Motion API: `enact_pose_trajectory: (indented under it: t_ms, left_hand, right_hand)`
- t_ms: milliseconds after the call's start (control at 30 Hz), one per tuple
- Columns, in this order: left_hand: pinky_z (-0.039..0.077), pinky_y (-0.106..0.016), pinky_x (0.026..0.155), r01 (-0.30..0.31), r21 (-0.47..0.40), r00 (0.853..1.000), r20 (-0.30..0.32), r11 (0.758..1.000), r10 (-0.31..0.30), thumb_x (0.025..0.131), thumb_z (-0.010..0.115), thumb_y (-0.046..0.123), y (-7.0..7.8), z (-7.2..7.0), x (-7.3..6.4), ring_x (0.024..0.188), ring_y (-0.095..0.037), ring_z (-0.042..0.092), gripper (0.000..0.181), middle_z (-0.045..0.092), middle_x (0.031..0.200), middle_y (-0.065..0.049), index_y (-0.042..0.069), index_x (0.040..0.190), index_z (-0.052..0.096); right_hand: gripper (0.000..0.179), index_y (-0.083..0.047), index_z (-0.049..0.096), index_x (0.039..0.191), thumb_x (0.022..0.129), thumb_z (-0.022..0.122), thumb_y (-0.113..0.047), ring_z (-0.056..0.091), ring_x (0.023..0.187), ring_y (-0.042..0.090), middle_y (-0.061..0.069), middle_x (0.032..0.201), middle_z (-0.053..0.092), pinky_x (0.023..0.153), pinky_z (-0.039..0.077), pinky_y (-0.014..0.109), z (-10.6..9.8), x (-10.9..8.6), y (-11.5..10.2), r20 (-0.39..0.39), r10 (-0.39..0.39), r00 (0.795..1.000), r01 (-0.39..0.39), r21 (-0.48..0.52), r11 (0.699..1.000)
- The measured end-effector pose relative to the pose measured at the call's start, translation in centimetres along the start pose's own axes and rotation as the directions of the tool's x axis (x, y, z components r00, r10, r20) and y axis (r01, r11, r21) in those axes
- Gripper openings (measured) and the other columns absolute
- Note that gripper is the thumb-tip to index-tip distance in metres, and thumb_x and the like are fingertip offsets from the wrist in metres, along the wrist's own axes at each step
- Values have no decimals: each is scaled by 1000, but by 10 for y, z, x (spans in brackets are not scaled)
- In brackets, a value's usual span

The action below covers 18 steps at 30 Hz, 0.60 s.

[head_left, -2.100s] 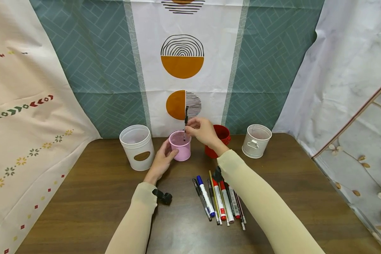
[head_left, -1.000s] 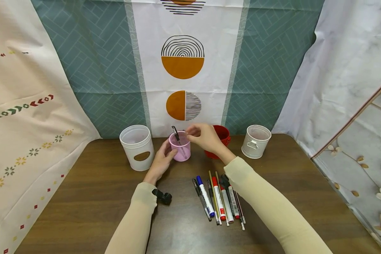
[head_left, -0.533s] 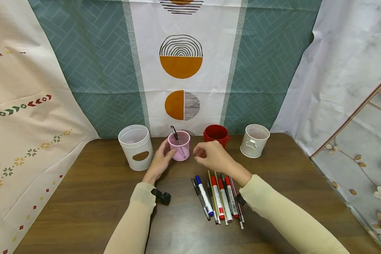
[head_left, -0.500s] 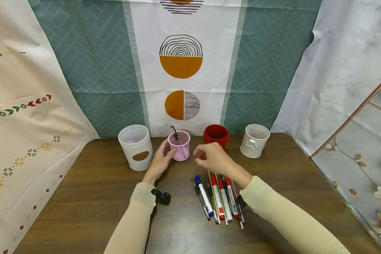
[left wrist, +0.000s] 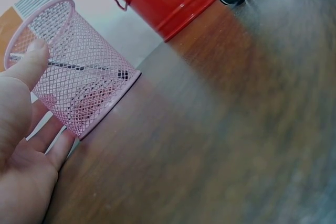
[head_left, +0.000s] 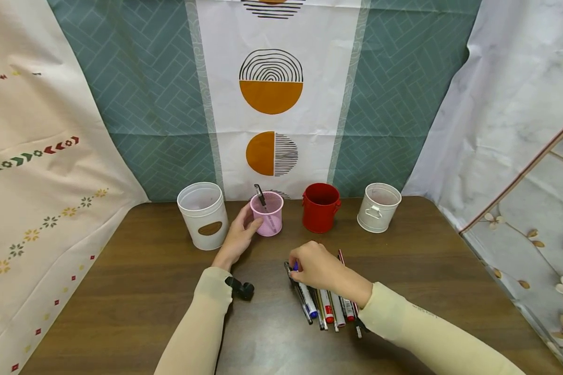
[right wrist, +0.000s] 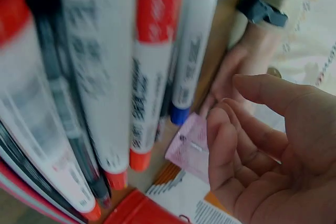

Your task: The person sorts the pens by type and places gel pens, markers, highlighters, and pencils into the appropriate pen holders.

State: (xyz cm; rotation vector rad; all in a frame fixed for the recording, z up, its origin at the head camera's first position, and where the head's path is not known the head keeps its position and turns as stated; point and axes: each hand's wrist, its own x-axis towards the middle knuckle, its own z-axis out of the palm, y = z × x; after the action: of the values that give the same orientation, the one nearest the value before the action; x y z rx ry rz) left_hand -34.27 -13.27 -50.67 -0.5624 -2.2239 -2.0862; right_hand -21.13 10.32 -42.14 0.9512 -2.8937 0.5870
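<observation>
- While my left hand [head_left: 238,233] gripped the pink wire-mesh cylindrical cup [head_left: 269,225], thumb on its near wall and fingers curled round beyond, the cup stood upright on the brown wood-grain table [head_left: 145,291].
- Inside that cup one clear pen with a black cap [head_left: 260,196] leaned, its capped end rising above the rim.
- My right hand [head_left: 318,268] hung over the loose bundle, nearer me than the pink cup and to its right; its fingers were loosely bent with a gap to the thumb, and they grasped nothing.
- Closest to those fingers lay the white plastic marker with blue ends [head_left: 308,298] and, just beside it, a second clear pen with black ends [head_left: 304,308]; which one I was reaching for, I could not tell.
- Farther right of the cup in that bundle were white markers with red ends [head_left: 328,312] and a slim dark red striped pencil [head_left: 341,257].
- Left of the pink cup stood a tall white container with an oval cutout [head_left: 199,221]; to its right, a red metal bucket [head_left: 320,212], then a small white handled bucket [head_left: 375,221].
- I judged the step to be picking out another pen for the cup; the next move called for pinching one barrel cleanly, without dragging its neighbours.
</observation>
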Motion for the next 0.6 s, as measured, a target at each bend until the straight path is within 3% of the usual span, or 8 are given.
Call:
enact_pose_trajectory:
  t_ms: [100,200,267,333,433,533,600]
  left_hand:
    - [34,-48,126,6,6,1000,0,1000,-6,108,62,13,1,0,0,151,-34,41,64,44,164,-18,9,165,34]
    - [34,-49,126,10,11,1000,-1,1000,-10,108,62,13,1,1,0,151,-34,42,64,44,163,-18,9,165,34]
    - [34,-49,126,11,11,1000,-2,1000,-11,108,63,13,2,1,0,151,-34,42,64,44,163,-19,9,165,34]
    - [34,-49,126,9,9,1000,-2,1000,-9,108,63,13,2,1,0,151,-35,42,64,44,163,-19,9,165,34]
    - [35,-49,126,5,3,1000,-3,1000,-5,108,63,13,2,1,0,150,-35,42,64,45,162,-19,9,165,34]
    - [35,-49,125,0,-2,1000,-1,1000,0,108,63,12,0,0,0,150,-35,43,64,45,162,-19,8,165,34]
    - [35,-49,125,-1,-2,1000,0,1000,1,108,63,13,0,0,0,150,-35,43,64,45,162,-19,8,165,34]
  right_hand:
    - [12,-6,77,91,87,87,-13,56,62,10,2,74,68,61,56,29,8,-5,-3,35,36,999,-36,-20,999]
    - [15,-7,77,90,86,89,-15,64,67,15,4,81,72,78,64,46,14,-8,-5,45,61,997,-58,-67,996]
    - [17,-8,75,86,85,90,-17,65,68,16,4,82,72,79,64,51,17,-10,-7,40,68,997,-63,-103,993]
    - [22,-10,71,79,85,91,-19,61,65,14,1,75,67,75,63,47,19,-11,-9,31,67,997,-62,-139,988]
    - [37,-14,61,64,85,91,-20,49,55,9,-4,63,55,51,50,28,21,-11,-11,34,78,996,-73,-138,988]
    - [51,-17,50,53,85,90,-21,42,50,6,-8,54,44,42,36,21,23,-11,-12,34,79,996,-74,-133,988]
    - [54,-17,48,49,84,89,-20,42,49,6,-9,50,41,41,34,21,24,-11,-12,30,78,996,-74,-124,990]
